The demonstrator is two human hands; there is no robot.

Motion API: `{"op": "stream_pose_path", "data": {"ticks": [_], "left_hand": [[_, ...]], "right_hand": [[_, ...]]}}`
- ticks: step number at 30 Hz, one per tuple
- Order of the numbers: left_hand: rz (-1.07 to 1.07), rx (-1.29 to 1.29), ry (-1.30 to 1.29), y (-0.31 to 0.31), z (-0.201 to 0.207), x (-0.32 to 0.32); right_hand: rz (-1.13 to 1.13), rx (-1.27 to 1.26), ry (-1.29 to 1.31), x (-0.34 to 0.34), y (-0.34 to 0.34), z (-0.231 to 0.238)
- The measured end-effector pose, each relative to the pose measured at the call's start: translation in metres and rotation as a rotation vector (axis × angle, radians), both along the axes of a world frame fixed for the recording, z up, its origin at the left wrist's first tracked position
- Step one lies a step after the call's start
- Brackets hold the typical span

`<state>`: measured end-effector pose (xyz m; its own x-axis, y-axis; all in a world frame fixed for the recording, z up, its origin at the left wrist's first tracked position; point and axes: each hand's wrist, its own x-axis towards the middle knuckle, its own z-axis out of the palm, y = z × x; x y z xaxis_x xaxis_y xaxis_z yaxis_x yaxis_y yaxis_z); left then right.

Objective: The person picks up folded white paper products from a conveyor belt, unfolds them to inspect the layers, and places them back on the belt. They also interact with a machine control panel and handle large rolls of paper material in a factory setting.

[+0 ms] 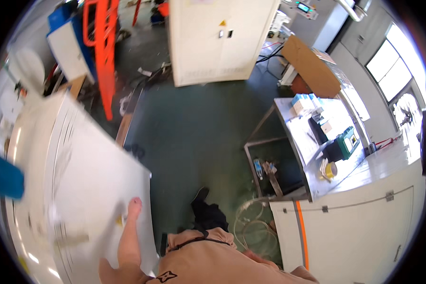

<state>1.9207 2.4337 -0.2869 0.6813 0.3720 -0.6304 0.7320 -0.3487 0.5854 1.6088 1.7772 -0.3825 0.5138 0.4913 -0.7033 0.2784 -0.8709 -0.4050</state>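
My left hand point(135, 205) hangs at the end of a bare forearm, in front of the white cabinet point(102, 189) on the left. Its fingers look curled closed, and nothing shows in them. Whether it touches the cabinet I cannot tell. A small yellow and white fitting point(121, 220) sits on the cabinet beside the wrist. Low on the right of my tan shirt, a part of my right hand point(259, 258) shows, close to my body; its fingers are hidden. One dark shoe point(201, 194) is on the green floor below me.
A metal-legged worktable point(324, 187) on the right bears papers, boxes, a green device point(348, 143) and a tape roll point(331, 169). Clear hose point(253, 227) coils on the floor near a white cabinet point(355, 232). Ahead stand a tall cream cabinet point(215, 52) and an orange ladder point(102, 52).
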Motion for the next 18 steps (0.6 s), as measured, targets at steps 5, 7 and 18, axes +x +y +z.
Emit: {"op": "stream_pose_path", "data": {"ticks": [5, 7, 18], "left_hand": [[0.278, -0.460, -0.693, -0.086, 0.089, 0.318], [0.396, -0.500, -0.527, -0.086, 0.051, 0.363], [-0.984, 0.044, 0.422, -0.332, -0.026, 0.645]], "right_hand": [[-0.801, 0.006, 0.239, 0.202, -0.001, 0.003], [-0.849, 0.163, 0.056, 0.334, -0.006, -0.001], [-1.204, 0.638, -0.344, 1.056, -0.135, 0.172]]}}
